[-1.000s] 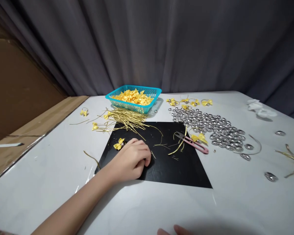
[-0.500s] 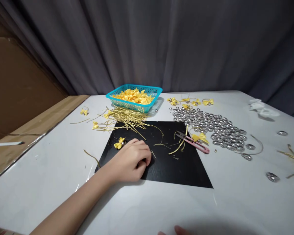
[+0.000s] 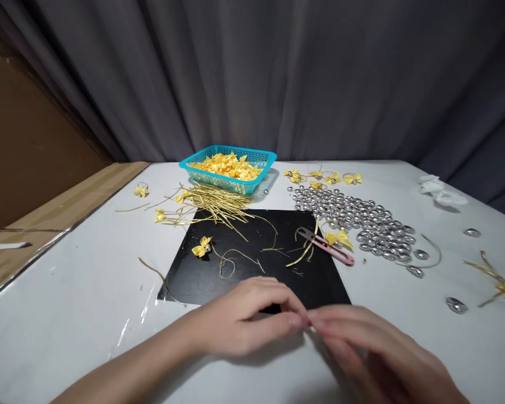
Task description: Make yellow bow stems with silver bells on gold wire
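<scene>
My left hand [image 3: 244, 317] and my right hand [image 3: 374, 350] meet fingertip to fingertip at the near edge of the black mat [image 3: 219, 280]. Both are pinched together on something too small to make out. On the mat behind them lie a yellow bow [image 3: 202, 247] with a looping gold wire [image 3: 231, 261], loose wire bits and pink thread snips [image 3: 330, 247].
A teal basket [image 3: 229, 154] of yellow bows stands at the back, a bundle of gold wires [image 3: 212, 205] in front of it. A spread of silver beads [image 3: 362, 216] lies to the right, with finished bows [image 3: 320, 178] behind. Cardboard [image 3: 25, 168] borders the table's left side.
My left hand left the bow on the mat and drew back to the near edge. My right hand came up into view and met it, fingertips pinched together.
</scene>
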Tool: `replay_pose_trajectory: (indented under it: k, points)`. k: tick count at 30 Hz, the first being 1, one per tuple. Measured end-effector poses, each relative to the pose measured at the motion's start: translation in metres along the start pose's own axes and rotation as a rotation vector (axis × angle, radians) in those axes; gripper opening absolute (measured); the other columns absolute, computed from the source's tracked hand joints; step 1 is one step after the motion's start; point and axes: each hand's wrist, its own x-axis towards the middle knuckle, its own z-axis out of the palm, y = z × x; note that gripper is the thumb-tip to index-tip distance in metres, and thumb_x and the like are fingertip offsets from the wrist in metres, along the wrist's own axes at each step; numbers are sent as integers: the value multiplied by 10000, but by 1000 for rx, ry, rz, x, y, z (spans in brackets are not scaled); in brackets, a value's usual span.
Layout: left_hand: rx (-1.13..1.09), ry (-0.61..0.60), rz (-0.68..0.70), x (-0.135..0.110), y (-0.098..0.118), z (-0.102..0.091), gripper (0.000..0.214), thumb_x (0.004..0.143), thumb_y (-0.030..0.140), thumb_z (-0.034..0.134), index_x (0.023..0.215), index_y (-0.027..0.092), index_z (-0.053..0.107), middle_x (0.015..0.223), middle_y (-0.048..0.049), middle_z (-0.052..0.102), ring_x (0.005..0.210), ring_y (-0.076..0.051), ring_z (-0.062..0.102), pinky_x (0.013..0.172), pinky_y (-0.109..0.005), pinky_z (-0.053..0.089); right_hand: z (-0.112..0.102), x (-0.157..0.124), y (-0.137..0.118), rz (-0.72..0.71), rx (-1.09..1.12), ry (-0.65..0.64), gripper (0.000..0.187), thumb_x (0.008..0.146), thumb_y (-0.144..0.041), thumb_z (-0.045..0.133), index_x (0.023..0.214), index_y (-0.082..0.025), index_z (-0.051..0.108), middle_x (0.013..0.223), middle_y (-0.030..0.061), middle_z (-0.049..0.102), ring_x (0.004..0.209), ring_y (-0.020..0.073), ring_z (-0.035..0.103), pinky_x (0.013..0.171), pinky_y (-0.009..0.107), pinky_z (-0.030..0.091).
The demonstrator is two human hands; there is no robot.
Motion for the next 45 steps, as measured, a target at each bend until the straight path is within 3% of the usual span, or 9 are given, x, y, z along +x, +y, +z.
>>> replay_pose_trajectory:
  k: [4,15,18,22,28,31,34,39,45]
  points:
    - [57,14,22,1,-4,6,273,955,207,396,814,155,623,815,-37,680,784,-129,590,779,-248,429,9,16,4,145,89,166,196,858,-75,535,950,-237,595,866,-5,675,776,90,658,733,157,568]
    - [245,119,52,-2,-9,2,241,898,187,445,714,140,593,672,-30,634,649,-131,524,667,-277,399,18,18,8,205,88,150,139,879,-98,508,879,-219,577,822,8,620,693,90,626,590,137,530]
    - [247,185,120,-2,-14,4,201,847,148,479,664,143,564,637,-25,634,611,-122,511,640,-277,389,19,19,9,155,41,134,142,877,-85,504,896,-211,565,820,11,624,725,94,631,627,147,520]
    - [190,259,183,-1,-19,5,202,775,89,508,583,153,504,549,-3,592,555,-104,487,597,-256,384,18,24,8,-30,-53,83,146,839,-60,516,880,-177,592,781,23,657,698,125,609,635,215,517]
    - [176,209,190,-1,-16,9,228,756,67,494,554,162,446,516,20,521,519,-87,414,556,-236,365,17,30,7,-229,-138,-6,173,845,-33,479,854,-142,614,749,0,700,641,124,577,623,252,473]
    - [204,100,140,-2,-11,2,210,779,91,522,579,153,503,537,16,527,554,-96,423,575,-238,371,18,26,5,-199,-193,-43,218,874,-61,425,807,-156,609,683,1,678,558,127,551,563,267,436]
    - [239,-6,5,-5,-11,-16,116,823,169,585,716,149,621,687,-13,637,705,-121,537,667,-244,417,20,21,4,-113,-195,-47,232,872,-69,408,825,-164,614,656,4,649,565,128,571,545,261,415]
    - [518,283,-46,-10,-28,-42,141,882,199,551,958,167,665,946,-47,670,919,-158,559,829,-308,430,24,19,7,48,-74,-13,160,849,-65,471,834,-182,581,660,-25,610,564,90,562,544,209,419]
    - [693,242,-69,-6,-44,-27,160,894,269,559,954,202,691,991,-52,662,923,-195,556,780,-351,400,26,17,11,226,7,-35,118,861,-111,521,838,-214,573,640,-58,578,501,69,496,500,180,403]
